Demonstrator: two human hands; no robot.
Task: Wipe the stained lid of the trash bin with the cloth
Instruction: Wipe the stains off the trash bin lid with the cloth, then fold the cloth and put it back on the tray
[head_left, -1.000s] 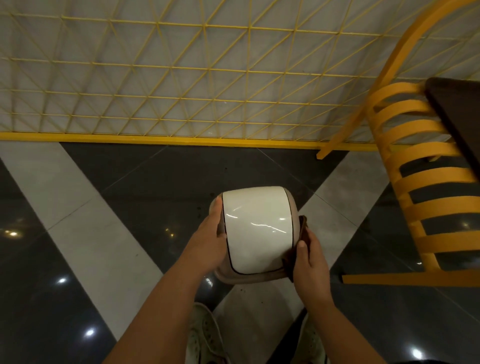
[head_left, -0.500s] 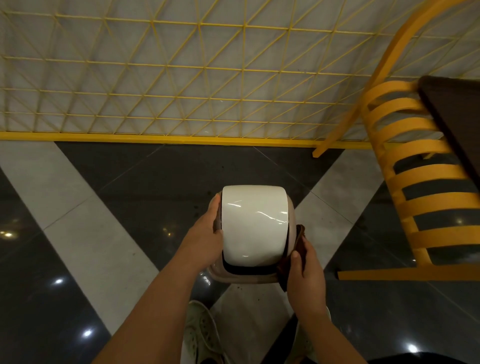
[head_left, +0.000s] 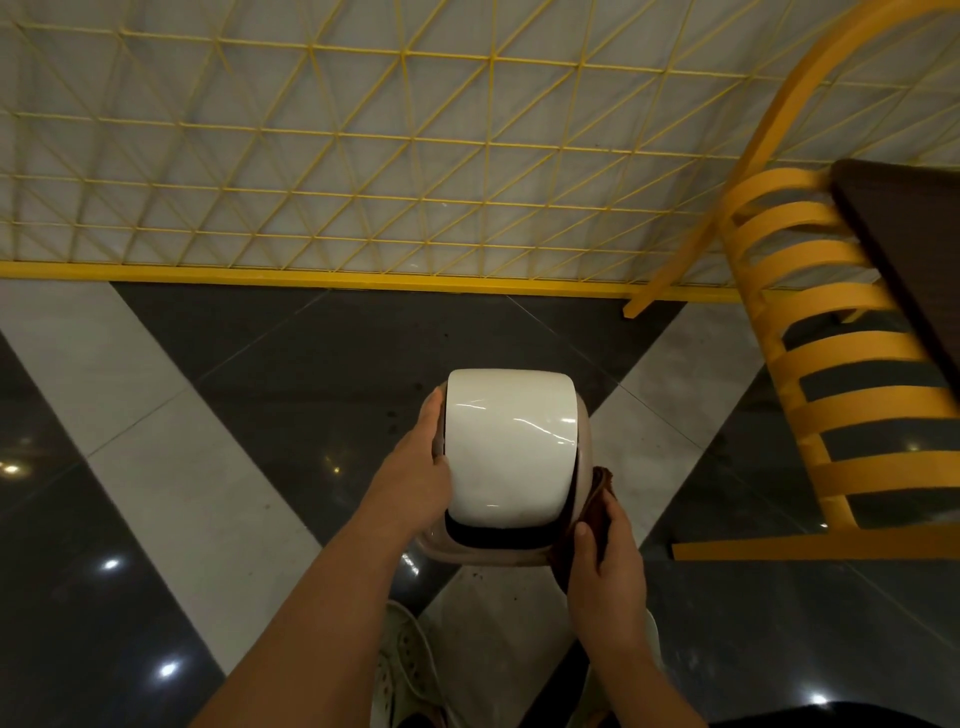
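The trash bin's lid (head_left: 511, 447) is a glossy white swing flap with a curved top, set in a beige rim (head_left: 582, 447) that shows at the right side and along the near edge. Its near end is tipped up, leaving a dark gap (head_left: 498, 535) between flap and rim; a second ago that gap was only a thin line, and half a second ago it was already a dark band. The bin stands on the floor (head_left: 311, 364), directly between the two hands.

The left hand (head_left: 421, 467) grips the lid's left edge, fingers (head_left: 434, 415) wrapped along the side and thumb pressed at the flap's near-left corner, so it is closed on the lid. The right hand (head_left: 605, 566) is closed on the brown cloth (head_left: 597, 499), pressing it against the rim's near-right corner; the cloth sticks up just beyond the fingertips. This hand has slid nearer along the right side of the rim since the earlier frames, when it sat higher beside the flap.

Just below the hands, a pale shoe (head_left: 402, 670) shows between the forearms. Well beyond the fingers runs a yellow wire grid fence (head_left: 363, 156) with a solid yellow bottom rail. To the right of the right hand stands a yellow slatted chair frame (head_left: 841, 405), with a dark bench (head_left: 909, 249) edge above it. The floor is dark polished tile crossed by pale diagonal bands.
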